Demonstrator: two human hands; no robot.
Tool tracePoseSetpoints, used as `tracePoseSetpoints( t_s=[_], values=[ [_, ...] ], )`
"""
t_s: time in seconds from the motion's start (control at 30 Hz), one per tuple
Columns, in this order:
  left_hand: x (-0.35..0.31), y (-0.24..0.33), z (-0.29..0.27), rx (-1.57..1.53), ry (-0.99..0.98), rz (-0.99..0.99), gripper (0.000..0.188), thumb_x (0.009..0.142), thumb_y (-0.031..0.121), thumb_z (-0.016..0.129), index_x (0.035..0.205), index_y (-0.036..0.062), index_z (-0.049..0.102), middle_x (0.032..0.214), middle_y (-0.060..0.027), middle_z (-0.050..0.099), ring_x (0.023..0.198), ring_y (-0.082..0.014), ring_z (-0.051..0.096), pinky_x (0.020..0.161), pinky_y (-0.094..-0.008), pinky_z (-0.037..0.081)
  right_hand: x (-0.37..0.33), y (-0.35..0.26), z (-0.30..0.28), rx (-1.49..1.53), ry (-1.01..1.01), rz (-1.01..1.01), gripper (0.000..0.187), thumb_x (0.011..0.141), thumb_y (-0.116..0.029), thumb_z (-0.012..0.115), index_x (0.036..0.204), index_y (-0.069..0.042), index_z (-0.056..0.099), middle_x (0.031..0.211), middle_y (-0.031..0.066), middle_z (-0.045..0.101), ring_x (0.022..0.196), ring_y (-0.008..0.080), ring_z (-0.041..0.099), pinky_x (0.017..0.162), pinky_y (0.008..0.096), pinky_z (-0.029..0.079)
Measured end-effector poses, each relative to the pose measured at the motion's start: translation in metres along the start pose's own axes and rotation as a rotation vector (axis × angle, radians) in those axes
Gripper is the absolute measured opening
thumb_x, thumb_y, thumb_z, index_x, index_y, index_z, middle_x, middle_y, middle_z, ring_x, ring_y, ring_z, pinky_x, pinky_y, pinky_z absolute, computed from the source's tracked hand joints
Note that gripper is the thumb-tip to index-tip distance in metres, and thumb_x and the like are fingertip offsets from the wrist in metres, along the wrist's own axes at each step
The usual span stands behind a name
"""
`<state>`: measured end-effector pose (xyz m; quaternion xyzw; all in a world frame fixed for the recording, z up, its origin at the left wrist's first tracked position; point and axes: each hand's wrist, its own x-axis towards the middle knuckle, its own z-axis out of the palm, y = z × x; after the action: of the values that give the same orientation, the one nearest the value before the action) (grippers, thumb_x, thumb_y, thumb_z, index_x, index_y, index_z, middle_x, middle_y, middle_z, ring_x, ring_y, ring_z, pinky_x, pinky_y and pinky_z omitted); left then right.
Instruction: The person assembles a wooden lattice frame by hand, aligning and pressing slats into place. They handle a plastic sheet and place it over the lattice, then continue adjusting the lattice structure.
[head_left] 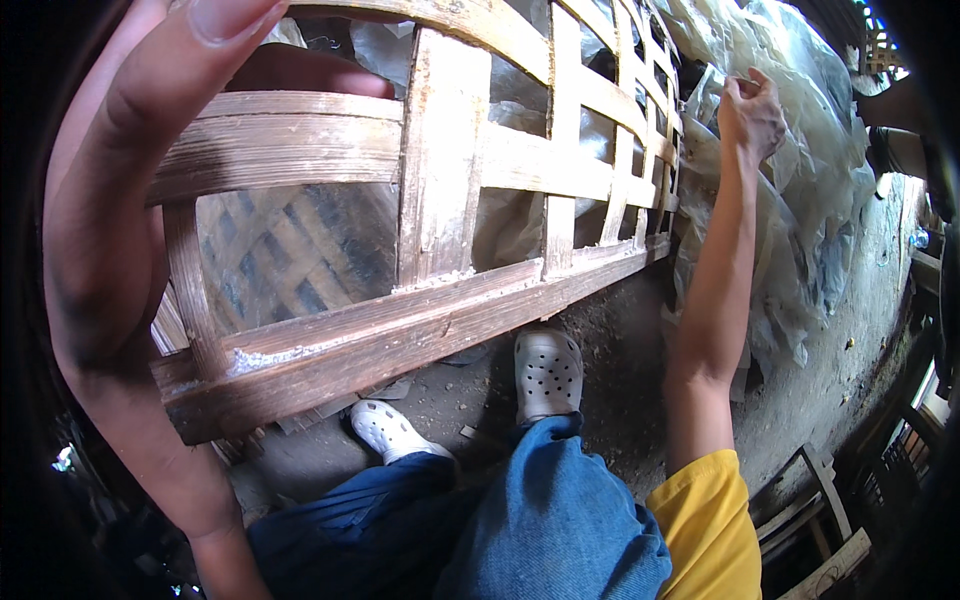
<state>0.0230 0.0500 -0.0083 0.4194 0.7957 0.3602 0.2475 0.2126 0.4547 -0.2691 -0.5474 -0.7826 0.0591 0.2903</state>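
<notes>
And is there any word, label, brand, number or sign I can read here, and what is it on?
None that I can read.
The brown slatted wooden frame, the crumpled translucent plastic sheeting and the white perforated clogs show no legible lettering.
Anything toward the dark edges is too small or blurred to tell.

Left forearm [195, 480] rose from lower edge; left hand [110, 200] loomed large at upper left, thumb slanting up rightward, finger extended below, set in grip. Right arm [718, 280] reached forward, elbow slightly bent; right hand [752, 118] showed fingers curled inward.
</notes>
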Motion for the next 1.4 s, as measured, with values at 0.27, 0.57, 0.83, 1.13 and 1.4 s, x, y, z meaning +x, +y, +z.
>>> tracePoseSetpoints(
  t_s=[0.27, 0.57, 0.83, 1.13, 1.4],
  values=[
    [0.001, 0.000, 0.002, -0.007, 0.002, -0.004, 0.082, 0.096, 0.044, 0.060, 0.158, 0.0032, 0.025, 0.144, -0.0273, 0.051, 0.130, -0.0320, 0.058, 0.109, -0.0426, 0.048, -0.006, -0.012, 0.015, 0.523, -0.276, 0.085, 0.040, 0.091, -0.041, 0.076, 0.115, -0.010, 0.079, 0.104, 0.0030, 0.078, 0.095, 0.0114, 0.069, 0.087, 0.0264, 0.051],
    [0.000, 0.001, 0.004, 0.015, -0.008, 0.009, 0.085, 0.095, 0.044, 0.061, 0.158, 0.0015, 0.024, 0.143, -0.0267, 0.051, 0.130, -0.0310, 0.058, 0.110, -0.0418, 0.048, -0.016, -0.062, 0.031, 0.722, -0.364, 0.107, 0.038, 0.089, -0.037, 0.074, 0.115, -0.009, 0.079, 0.110, 0.0101, 0.078, 0.100, 0.0186, 0.071, 0.092, 0.0310, 0.052],
    [0.009, -0.001, 0.010, -0.006, -0.016, 0.029, 0.087, 0.094, 0.045, 0.063, 0.158, 0.0000, 0.023, 0.143, -0.0261, 0.052, 0.130, -0.0301, 0.058, 0.110, -0.0410, 0.047, 0.006, -0.071, 0.041, 0.626, -0.361, 0.331, 0.047, 0.088, -0.043, 0.080, 0.114, -0.004, 0.078, 0.111, 0.0107, 0.076, 0.103, 0.0184, 0.068, 0.096, 0.0320, 0.050],
    [0.010, 0.004, -0.001, -0.023, 0.030, -0.011, 0.090, 0.093, 0.045, 0.064, 0.158, -0.0017, 0.022, 0.142, -0.0255, 0.053, 0.130, -0.0291, 0.059, 0.110, -0.0402, 0.047, -0.021, -0.126, -0.001, 0.733, -0.416, 0.392, 0.029, 0.094, -0.028, 0.072, 0.098, 0.000, 0.076, 0.075, 0.0109, 0.072, 0.063, 0.0174, 0.070, 0.054, 0.0333, 0.052],
    [0.017, 0.002, 0.003, -0.013, 0.019, -0.045, 0.093, 0.092, 0.046, 0.065, 0.158, -0.0032, 0.021, 0.142, -0.0250, 0.054, 0.129, -0.0282, 0.059, 0.111, -0.0395, 0.046, -0.014, -0.116, 0.032, 0.893, -0.470, 0.393, 0.024, 0.093, -0.021, 0.071, 0.090, 0.002, 0.074, 0.069, 0.0091, 0.066, 0.054, 0.0189, 0.063, 0.047, 0.0350, 0.049]
  ],
)
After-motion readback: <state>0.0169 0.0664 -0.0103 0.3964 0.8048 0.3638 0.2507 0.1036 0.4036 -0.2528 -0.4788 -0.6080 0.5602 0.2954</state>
